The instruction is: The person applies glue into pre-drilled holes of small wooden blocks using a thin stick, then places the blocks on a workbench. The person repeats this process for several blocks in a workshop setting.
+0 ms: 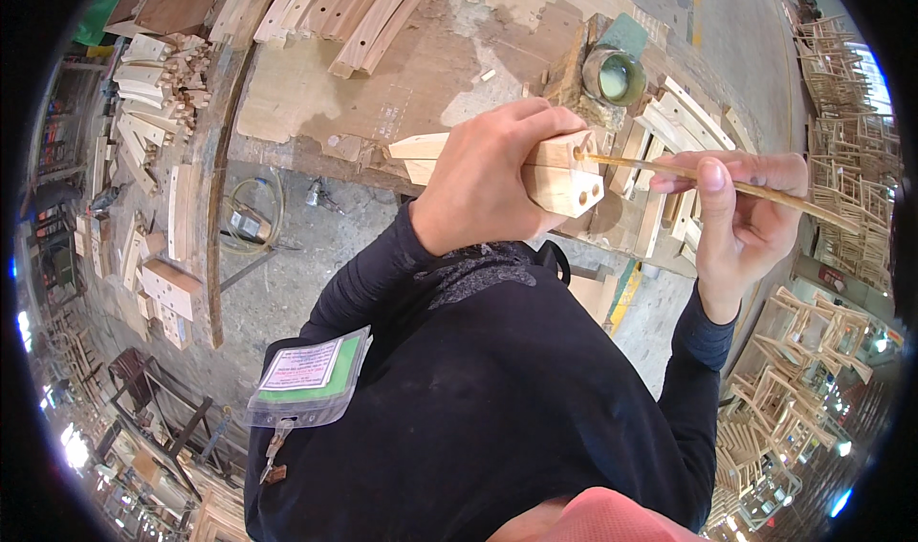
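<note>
My left hand point(492, 174) is wrapped round a pair of pale wooden pieces point(555, 188), held side by side above the bench edge. Round holes show in their end faces, which point to the right. Between the thumb and fingers of my right hand point(736, 207) is a thin wooden stick point(794, 201). Its tip reaches a hole in the end of the upper piece; how deep it goes I cannot tell. Behind my hands a round pot point(591, 75) with pale greenish liquid inside stands on the bench.
The cardboard-topped workbench point(382, 102) carries curved drilled wooden slats point(349, 11) at the back and more wooden parts point(693, 117) at the right. On the left another bench holds several wood blocks point(172, 289). Stacked chair frames point(794, 336) stand at the far right.
</note>
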The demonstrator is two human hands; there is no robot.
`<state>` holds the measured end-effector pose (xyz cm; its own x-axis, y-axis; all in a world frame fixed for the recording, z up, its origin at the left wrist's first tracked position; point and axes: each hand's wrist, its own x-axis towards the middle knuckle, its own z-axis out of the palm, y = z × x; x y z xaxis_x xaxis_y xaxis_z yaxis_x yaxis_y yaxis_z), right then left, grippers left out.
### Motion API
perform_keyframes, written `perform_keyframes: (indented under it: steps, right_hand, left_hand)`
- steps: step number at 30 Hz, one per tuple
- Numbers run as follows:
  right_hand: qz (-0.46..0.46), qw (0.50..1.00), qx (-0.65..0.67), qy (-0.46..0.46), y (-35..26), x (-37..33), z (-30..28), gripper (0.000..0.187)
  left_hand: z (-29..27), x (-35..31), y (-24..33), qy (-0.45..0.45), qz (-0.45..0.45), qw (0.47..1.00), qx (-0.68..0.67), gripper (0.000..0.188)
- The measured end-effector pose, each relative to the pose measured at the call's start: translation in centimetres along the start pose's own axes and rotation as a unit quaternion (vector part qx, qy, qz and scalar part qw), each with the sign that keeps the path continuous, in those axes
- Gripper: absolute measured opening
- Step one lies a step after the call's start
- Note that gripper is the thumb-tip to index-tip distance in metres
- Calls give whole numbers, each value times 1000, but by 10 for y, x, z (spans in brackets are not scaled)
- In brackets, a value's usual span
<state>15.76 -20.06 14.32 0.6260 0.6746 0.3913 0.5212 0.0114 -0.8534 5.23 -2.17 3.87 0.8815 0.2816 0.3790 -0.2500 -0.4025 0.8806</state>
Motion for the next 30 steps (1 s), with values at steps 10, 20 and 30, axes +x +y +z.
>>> perform_keyframes:
  steps: [10,20,30]
  right_hand:
    - [5,999,-40,30,0,-1,3,16]
    - [41,998,48,16,-1,-1,0,21]
    - [-4,977,-28,213,31,-7,-64,14]
  left_hand:
    - [1,-1,-1,-10,-8,1000,5,52]
    - [5,-4,-2,-1,-11,1000,-1,51]
    - [-54,15,-83,228,-173,877,-386,36]
